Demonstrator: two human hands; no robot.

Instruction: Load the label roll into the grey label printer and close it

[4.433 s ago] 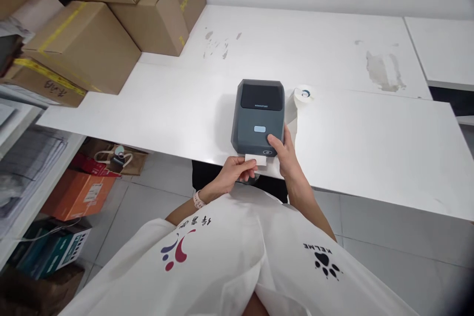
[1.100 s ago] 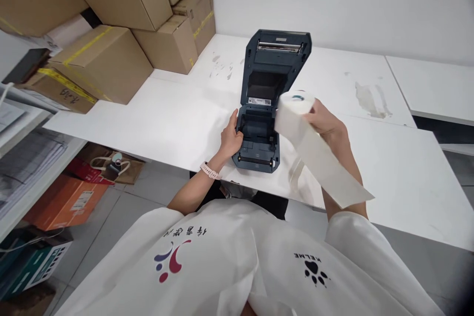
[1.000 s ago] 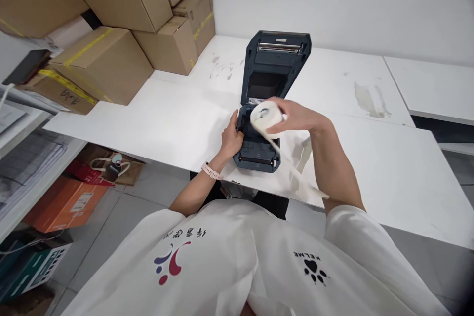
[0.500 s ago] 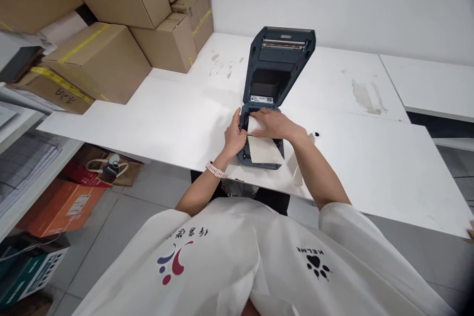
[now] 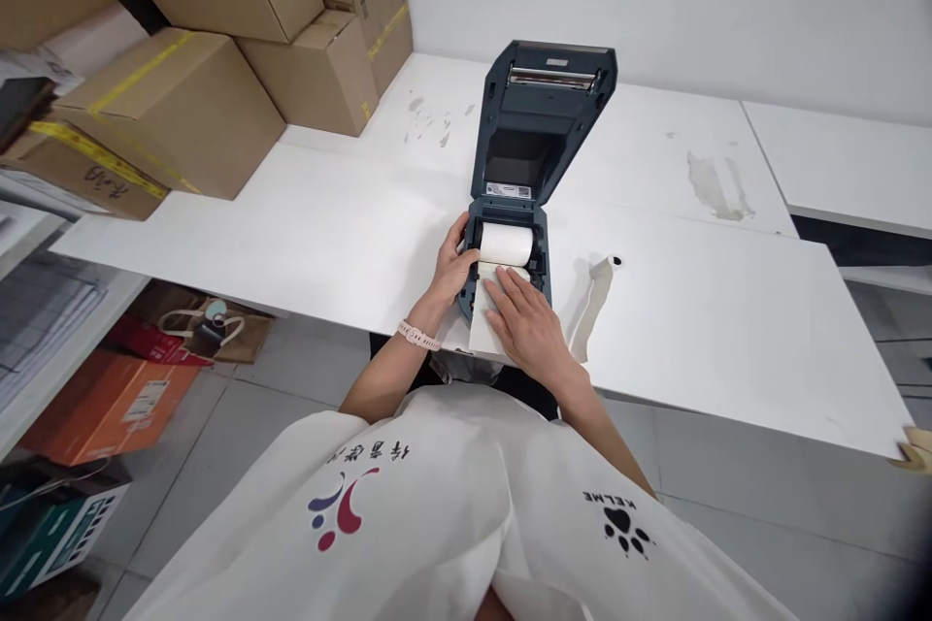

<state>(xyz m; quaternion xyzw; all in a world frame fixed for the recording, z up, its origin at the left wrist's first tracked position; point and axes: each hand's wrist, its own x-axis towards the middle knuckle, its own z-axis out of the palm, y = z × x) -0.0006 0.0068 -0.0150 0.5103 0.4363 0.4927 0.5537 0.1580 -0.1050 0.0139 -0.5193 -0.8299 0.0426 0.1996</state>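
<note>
One white shirt (image 5: pixel 466 505) is nearest, below both hands' fingers. One pale pink wristband (image 5: pixel 418 336) sits on the left wrist, behind the left fingers. The right hand (image 5: pixel 531 325) has its fingers straight and slightly parted, lying flat on one white paper strip (image 5: pixel 486 322) and gripping nothing. The strip reaches toward the body past the fingertips' left side. The left hand (image 5: pixel 451 270) is narrowed on the left wall of one dark printer (image 5: pixel 508 211), fingers outside, thumb over the edge. Just beyond the right fingertips, and right of the left thumb, one white paper roll (image 5: pixel 506 245) lies in the printer's bay. Right of the right fingers, well apart, one thinner roll (image 5: pixel 606 265) trails a loose tail on the white table (image 5: pixel 728 330). Farther beyond the fingertips, the printer's one lid (image 5: pixel 549 131) stands raised. Far left of the left fingers, at least seven cartons (image 5: pixel 175 116) are piled.
</note>
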